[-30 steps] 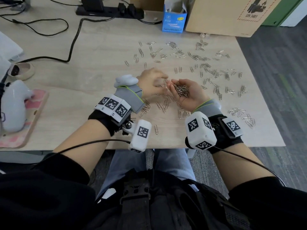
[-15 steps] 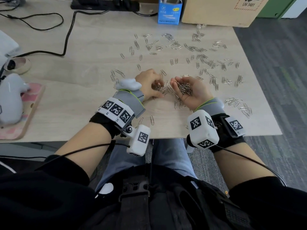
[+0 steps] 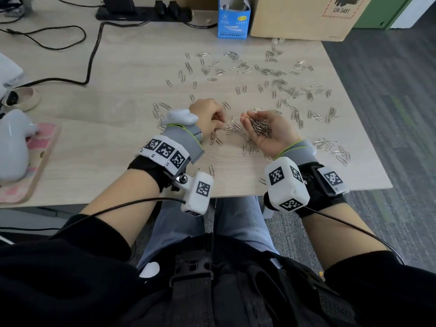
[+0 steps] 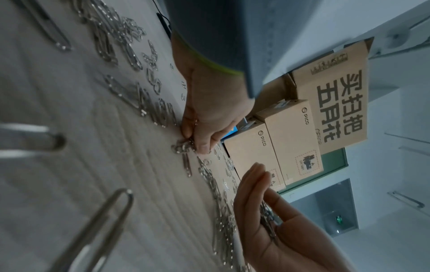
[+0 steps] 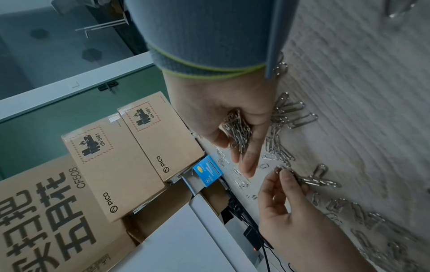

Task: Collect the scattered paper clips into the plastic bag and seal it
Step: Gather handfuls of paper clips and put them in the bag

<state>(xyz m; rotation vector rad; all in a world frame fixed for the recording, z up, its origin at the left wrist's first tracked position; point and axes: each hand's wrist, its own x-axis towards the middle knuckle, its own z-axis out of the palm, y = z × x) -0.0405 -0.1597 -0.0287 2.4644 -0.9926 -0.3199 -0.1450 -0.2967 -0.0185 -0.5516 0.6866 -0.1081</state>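
Many silver paper clips lie scattered over the wooden table. My right hand lies palm up on the table, cupped around a pile of paper clips, with the thumb curled over them in the right wrist view. Just to its left, my left hand reaches down and pinches a few clips from a loose cluster on the table. No plastic bag shows in any view.
A blue clip box and a brown carton stand at the table's far edge. A power strip and black cables lie at the back left. A white object on a pink mat sits far left.
My left hand has drawn back from over the right palm to the clips on the table. The right hand stays cupped with its pile.
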